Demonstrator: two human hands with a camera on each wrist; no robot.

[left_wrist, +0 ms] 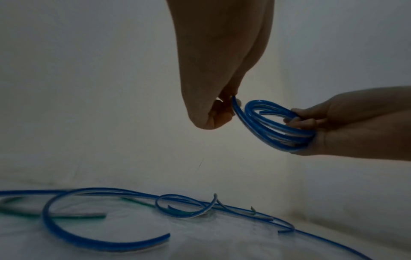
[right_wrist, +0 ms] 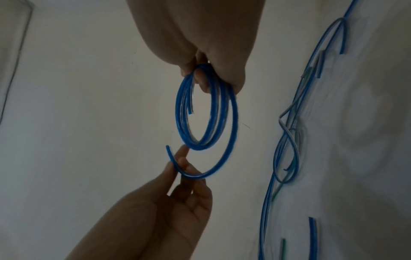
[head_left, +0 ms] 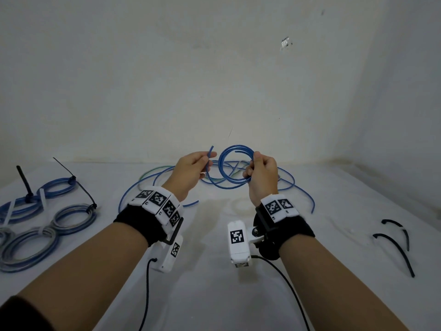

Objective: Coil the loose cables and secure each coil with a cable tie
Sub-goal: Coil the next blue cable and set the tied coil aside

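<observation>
Right hand (head_left: pixel 261 174) grips blue cable coil (head_left: pixel 235 166) (several loops, held above table); left hand (head_left: pixel 191 169) pinches its free end (head_left: pixel 210 152).

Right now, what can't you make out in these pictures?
- Head view: leftmost tied coils run off the edge.
- Head view: right hand covers its grip on the coil.
- Left wrist view: left hand hides its fingertips.
- Right wrist view: table cables blurred, ends cut off.

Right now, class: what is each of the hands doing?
Left hand: pinching the cable's loose end.
Right hand: gripping the blue coil.
</observation>
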